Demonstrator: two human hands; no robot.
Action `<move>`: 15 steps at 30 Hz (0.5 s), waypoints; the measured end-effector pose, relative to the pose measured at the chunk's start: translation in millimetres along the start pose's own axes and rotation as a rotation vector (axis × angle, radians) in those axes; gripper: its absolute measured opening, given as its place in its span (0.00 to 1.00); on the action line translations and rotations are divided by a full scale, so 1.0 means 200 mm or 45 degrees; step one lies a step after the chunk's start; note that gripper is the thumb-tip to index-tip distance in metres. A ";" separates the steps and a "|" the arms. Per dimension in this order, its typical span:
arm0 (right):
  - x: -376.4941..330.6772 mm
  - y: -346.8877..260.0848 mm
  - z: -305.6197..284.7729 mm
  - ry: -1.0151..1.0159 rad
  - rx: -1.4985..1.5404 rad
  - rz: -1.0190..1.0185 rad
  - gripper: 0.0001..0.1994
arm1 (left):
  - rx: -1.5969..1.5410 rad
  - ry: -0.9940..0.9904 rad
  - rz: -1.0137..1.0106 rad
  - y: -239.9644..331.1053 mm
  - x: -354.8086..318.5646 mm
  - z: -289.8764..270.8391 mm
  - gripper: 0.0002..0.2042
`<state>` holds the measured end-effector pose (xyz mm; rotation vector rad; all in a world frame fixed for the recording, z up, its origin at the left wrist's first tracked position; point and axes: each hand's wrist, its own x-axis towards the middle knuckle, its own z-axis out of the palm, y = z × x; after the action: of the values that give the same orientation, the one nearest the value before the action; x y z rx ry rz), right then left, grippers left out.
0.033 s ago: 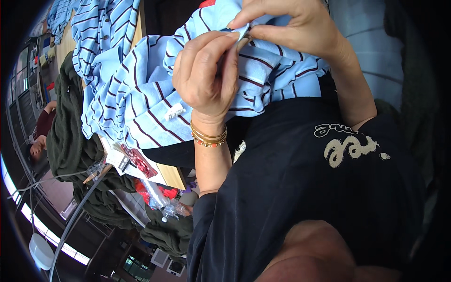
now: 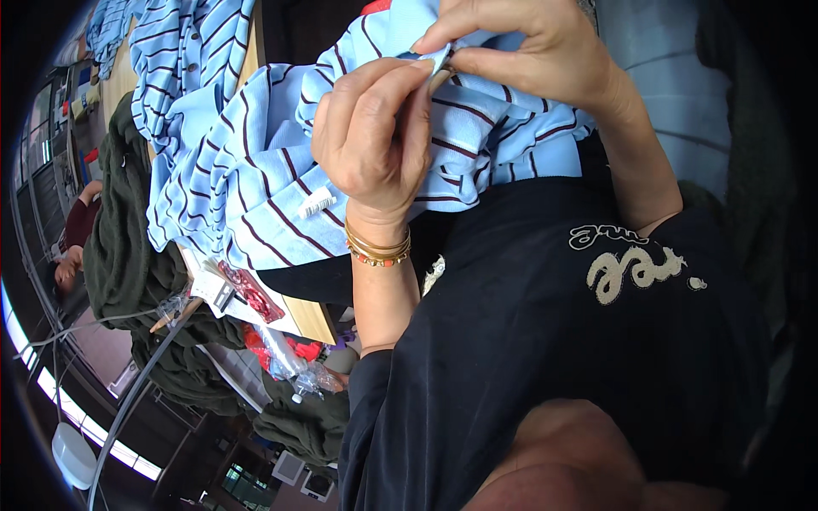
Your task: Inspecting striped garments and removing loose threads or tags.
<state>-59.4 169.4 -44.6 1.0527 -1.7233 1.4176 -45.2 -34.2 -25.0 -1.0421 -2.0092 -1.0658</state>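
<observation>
A light blue knit garment with dark stripes [image 2: 281, 170] lies across my lap and the table edge. Near the top centre, my left hand [image 2: 371, 128] pinches a small folded edge of the blue fabric between thumb and fingers. My right hand [image 2: 532, 51] is closed on the same edge from the other side, fingertips almost touching the left ones. Whether a needle or other small tool is between the fingertips, I cannot make out. A white label [image 2: 317, 203] with a barcode shows on the garment beside my left wrist, which wears gold-coloured bangles [image 2: 377, 249].
Another striped blue garment with buttons [image 2: 192, 51] lies at the upper left. Dark green cloth [image 2: 128, 213] is heaped beyond the table. Papers and a red packet [image 2: 251, 294] rest on the wooden table corner [image 2: 311, 319], with a clear plastic bottle [image 2: 285, 353] nearby. Another person [image 2: 81, 221] is at far left.
</observation>
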 end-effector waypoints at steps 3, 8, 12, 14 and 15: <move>0.00 0.03 0.05 0.004 -0.058 -0.075 0.11 | 0.137 -0.029 0.018 0.00 -0.02 -0.01 0.11; 0.02 -0.05 0.02 -0.107 -0.024 0.004 0.10 | 0.179 -0.068 0.098 0.01 -0.03 -0.02 0.11; 0.00 -0.03 0.02 -0.196 -0.023 0.292 0.09 | 0.221 -0.124 0.138 0.02 -0.02 -0.02 0.11; 0.03 -0.03 0.05 -0.133 -0.059 -0.011 0.09 | 0.234 -0.125 0.129 0.01 -0.04 -0.03 0.11; 0.04 -0.08 0.04 -0.244 0.000 0.430 0.09 | 0.245 -0.144 0.119 0.00 -0.05 -0.04 0.10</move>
<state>-49.4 158.9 -32.5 0.9542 -2.1180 1.5595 -38.7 -44.7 -30.0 -1.1023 -2.0831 -0.7638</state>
